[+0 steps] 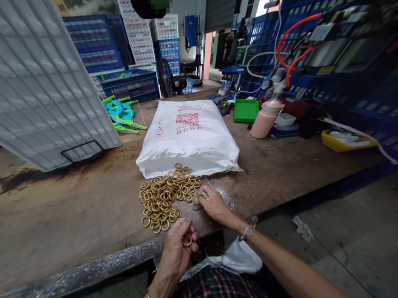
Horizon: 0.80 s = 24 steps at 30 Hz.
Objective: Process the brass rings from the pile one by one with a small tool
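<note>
A pile of brass-coloured rings (161, 198) lies on the brown table in front of a white sack (188, 140) with red print. My left hand (179, 242) is at the table's front edge, just below the pile, its fingers curled round one ring (187, 240). My right hand (214, 205) is at the right side of the pile, fingertips pinched together beside the rings; a small pale object (204, 195) shows at its fingers, too small to name. Below the hands, an open white bag (242, 256) sits at my lap, with dark contents.
A grey ribbed panel (42, 88) stands at the left, near green and teal plastic parts (122, 113). Right of the sack are a green tray (246, 111), a pink bottle (264, 121) and a yellow tray (348, 141). Crates (90, 42) and a fan (166, 78) stand behind.
</note>
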Each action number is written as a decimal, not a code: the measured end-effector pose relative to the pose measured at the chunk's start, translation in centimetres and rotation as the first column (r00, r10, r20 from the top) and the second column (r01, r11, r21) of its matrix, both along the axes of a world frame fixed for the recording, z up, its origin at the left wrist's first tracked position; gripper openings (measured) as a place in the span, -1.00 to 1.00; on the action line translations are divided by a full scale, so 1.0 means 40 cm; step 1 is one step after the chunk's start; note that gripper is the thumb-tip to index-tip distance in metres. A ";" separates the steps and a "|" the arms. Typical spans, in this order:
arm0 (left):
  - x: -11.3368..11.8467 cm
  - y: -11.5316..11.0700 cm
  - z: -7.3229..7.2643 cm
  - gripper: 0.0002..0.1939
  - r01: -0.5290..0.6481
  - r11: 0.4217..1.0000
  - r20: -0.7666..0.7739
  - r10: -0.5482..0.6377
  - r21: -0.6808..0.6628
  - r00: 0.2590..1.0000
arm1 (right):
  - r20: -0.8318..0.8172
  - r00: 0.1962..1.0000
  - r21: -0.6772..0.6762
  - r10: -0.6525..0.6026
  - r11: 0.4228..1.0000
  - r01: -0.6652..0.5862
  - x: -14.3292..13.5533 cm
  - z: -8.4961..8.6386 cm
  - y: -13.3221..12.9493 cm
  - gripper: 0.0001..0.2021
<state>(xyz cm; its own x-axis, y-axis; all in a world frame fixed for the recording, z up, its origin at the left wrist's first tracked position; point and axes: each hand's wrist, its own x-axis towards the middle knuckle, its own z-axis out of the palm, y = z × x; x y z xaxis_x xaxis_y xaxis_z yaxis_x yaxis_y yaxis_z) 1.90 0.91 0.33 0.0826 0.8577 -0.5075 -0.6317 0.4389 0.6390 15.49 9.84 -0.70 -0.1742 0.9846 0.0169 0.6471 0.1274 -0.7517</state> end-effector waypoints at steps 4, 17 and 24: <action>0.014 0.012 -0.001 -0.50 -0.021 0.997 -0.221 0.036 0.071 0.975 | -0.270 0.962 -0.086 0.027 0.995 -0.052 -0.011 0.015 -0.048 -0.94; -0.007 0.009 -0.005 -0.77 0.089 0.939 -0.664 0.165 0.332 0.729 | -0.393 0.905 -0.140 0.164 0.962 -0.235 -0.025 0.024 -0.088 -0.84; -0.010 0.001 -0.009 -0.65 0.169 0.974 -0.453 -0.084 0.150 0.888 | -0.294 0.939 -0.104 0.177 0.971 -0.216 -0.037 0.024 -0.092 -0.82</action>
